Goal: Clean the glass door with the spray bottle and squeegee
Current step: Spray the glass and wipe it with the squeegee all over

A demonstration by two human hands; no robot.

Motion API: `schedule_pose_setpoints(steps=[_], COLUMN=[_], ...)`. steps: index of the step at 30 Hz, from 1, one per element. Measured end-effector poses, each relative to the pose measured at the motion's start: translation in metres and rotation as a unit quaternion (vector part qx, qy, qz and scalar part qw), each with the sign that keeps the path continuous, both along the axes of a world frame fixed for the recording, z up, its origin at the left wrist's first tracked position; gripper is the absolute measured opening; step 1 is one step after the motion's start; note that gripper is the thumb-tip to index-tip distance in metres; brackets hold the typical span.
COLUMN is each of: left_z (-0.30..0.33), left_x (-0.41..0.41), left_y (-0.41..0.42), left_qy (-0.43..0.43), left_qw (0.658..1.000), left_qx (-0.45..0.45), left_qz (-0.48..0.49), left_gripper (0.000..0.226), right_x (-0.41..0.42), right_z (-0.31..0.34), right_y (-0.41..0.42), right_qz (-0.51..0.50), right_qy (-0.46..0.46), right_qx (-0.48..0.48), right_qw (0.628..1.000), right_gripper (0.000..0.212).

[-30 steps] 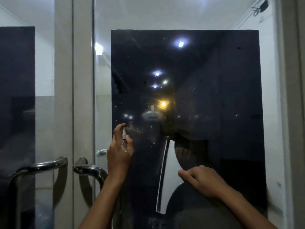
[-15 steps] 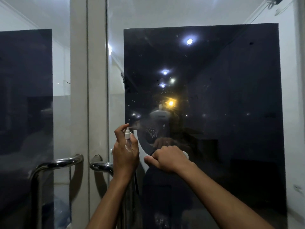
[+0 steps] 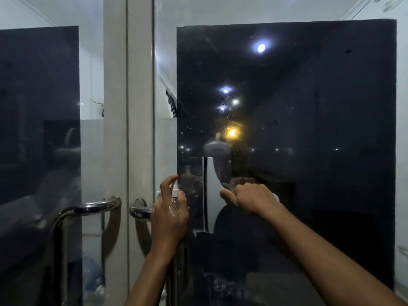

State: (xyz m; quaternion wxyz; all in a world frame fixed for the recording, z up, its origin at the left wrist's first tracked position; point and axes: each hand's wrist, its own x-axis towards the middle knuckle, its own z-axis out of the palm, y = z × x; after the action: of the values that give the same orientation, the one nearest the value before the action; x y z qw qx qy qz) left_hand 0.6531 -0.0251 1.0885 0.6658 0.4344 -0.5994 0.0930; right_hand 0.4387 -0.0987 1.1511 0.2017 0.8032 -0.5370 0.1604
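Wiping glass door (image 3: 309,173) | right hand (image 3: 254,200) grips squeegee (image 3: 213,195) | left hand (image 3: 169,217) holds spray bottle (image 3: 175,199) | advice: keep blade flat, overlap passes.

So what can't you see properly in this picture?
Head view only:
- Squeegee: its handle is hidden inside the right hand, so the grip can't be made out.
- Spray bottle: mostly covered by the left hand; how much liquid is left is unclear.
- Glass door: dark and full of reflections, so wet spots and dirt are hard to tell apart.
- Door bottom: cut off by the lower edge.
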Motion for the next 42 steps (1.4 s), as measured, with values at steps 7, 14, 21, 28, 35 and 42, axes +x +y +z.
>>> schedule_pose_setpoints(steps=[7, 14, 21, 28, 35, 42], left_z=[-0.004, 0.002, 0.002, -0.001, 0.001, 0.001], left_x=[0.004, 0.011, 0.010, 0.014, 0.011, 0.006], left_y=[0.003, 0.004, 0.006, 0.014, 0.019, 0.021], left_qy=[-0.038, -0.044, -0.060, -0.083, -0.085, -0.077], left_qw=[0.999, 0.999, 0.997, 0.994, 0.994, 0.996], left_qx=[0.008, 0.028, 0.047, 0.066, 0.061, 0.046], left_qz=[0.017, 0.013, 0.009, 0.010, 0.015, 0.020], left_gripper=[0.034, 0.034, 0.033, 0.034, 0.032, 0.032], right_x=[-0.082, -0.096, 0.016, -0.013, -0.091, -0.027], right_z=[-0.004, -0.002, -0.014, -0.040, -0.063, -0.050], right_y=[0.004, 0.029, 0.032, 0.011, 0.014, 0.034], right_qz=[-0.081, -0.048, 0.039, -0.033, -0.105, -0.004], right_qy=[-0.070, -0.094, 0.006, -0.028, -0.102, -0.083], right_qx=[0.024, -0.011, 0.005, 0.021, 0.032, 0.009], right_qw=[0.994, 0.994, 0.999, 0.999, 0.989, 0.996], right_gripper=[0.074, 0.086, 0.064, 0.064, 0.079, 0.075])
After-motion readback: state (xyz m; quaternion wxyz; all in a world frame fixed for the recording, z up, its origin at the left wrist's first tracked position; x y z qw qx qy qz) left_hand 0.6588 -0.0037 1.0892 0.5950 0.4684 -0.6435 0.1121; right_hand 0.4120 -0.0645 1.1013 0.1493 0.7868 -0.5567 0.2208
